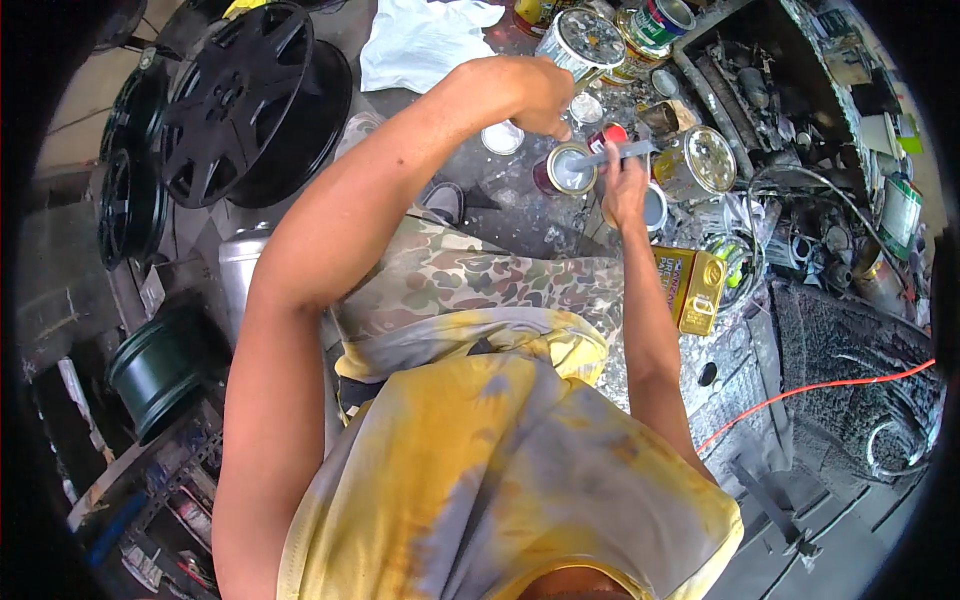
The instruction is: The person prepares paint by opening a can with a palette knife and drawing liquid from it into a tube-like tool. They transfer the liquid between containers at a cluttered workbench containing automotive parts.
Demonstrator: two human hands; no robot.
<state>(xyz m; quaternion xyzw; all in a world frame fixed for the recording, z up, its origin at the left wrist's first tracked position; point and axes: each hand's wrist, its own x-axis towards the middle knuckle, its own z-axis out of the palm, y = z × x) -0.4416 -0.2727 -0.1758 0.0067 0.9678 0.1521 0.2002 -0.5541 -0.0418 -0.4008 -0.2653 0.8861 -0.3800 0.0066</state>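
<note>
Yellow-shirted person crouches over several paint cans; right hand (625, 185) grips one grey stirring stick (610, 155) across one small open can (568, 168), left hand (545, 95) curled just above it.

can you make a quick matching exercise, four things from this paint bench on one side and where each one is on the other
Things:
1. small open can
2. flat metal stick
3. yellow rectangular tin
4. black wheel covers

Places:
A. leaning at the far left, away from the bench
B. right of the right forearm, on the bench
C. under the left hand, rim showing
D. held in the right hand, lying across the can

Pairs: 1-C, 2-D, 3-B, 4-A
</note>
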